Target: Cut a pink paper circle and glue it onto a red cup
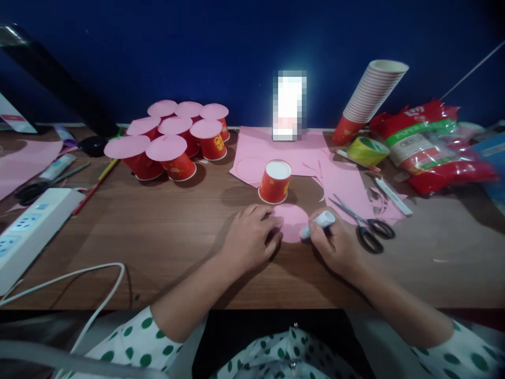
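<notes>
A pink paper circle (292, 223) lies flat on the table between my hands. My left hand (252, 231) rests at its left edge, fingertips touching the paper, thumb and index finger apart. A white glue stick (322, 221) is gripped in my right hand (333, 239), tilted, its lower end at the circle's right edge. Just behind the circle, a red paper cup (275, 182) stands upside down, white base up. Open-bladed scissors (365, 223) with black handles lie right of my right hand.
Several red cups topped with pink circles (167, 147) stand at the back left. Pink sheets (307, 152) lie behind the cup, below a bright phone (290, 108). A tilted cup stack (371, 100), yellow tape (366, 151) and red package (426, 147) are right; a power strip (35, 226) is left.
</notes>
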### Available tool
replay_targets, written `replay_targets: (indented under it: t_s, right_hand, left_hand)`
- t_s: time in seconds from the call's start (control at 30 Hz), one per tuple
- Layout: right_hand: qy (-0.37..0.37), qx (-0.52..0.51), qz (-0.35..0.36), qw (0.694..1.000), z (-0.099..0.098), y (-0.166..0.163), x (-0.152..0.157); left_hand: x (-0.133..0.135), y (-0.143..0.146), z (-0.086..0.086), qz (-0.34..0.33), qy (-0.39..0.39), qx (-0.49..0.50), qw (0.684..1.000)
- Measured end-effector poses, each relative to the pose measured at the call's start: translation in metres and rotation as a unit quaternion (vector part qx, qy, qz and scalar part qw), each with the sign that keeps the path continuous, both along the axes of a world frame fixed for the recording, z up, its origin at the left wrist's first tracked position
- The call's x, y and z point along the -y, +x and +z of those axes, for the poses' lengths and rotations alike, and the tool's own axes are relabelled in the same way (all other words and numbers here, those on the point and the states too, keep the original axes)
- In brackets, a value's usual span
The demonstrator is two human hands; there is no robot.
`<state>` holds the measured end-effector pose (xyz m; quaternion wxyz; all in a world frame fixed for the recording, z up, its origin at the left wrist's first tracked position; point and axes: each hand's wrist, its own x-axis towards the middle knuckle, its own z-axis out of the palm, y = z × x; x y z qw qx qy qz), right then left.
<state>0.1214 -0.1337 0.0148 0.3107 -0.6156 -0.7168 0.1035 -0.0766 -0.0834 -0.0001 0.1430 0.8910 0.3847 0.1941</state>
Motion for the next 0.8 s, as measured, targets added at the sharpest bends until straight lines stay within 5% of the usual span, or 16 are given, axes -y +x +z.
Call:
replay_targets:
  t_s: [0.3,0.4,0.5,0.57,0.7,0.8]
  right_hand:
    - [-0.082,0.028,0.060,0.994,0.003,-0.004,-0.003]
    - [-0.070,-0.128,0.026,0.989,0.002,0.003,-0.001]
    - [-0.040,-0.309,-0.041,0.949,0.001,0.014,-0.002]
    - [-0.062,-0.345,-0.051,0.935,0.002,0.028,-0.005]
    - [-0.023,-0.122,-0.088,0.988,0.001,0.070,-0.015]
    - [0.020,0.074,-0.143,0.987,-0.001,0.100,-0.024]
  left_hand:
    - [-0.001,0.001,-0.001,0.001,-0.004,0.006,1.000]
    - [0.000,0.000,-0.001,-0.001,-0.006,0.008,1.000]
    - [0.000,-0.001,0.000,0.001,-0.008,0.020,1.000]
    - [0.001,-0.001,-0.001,0.005,-0.008,0.030,0.999]
    - [0.000,0.000,-0.002,0.039,0.016,0.028,0.999]
    - [0.000,0.001,-0.001,0.065,0.020,0.010,0.998]
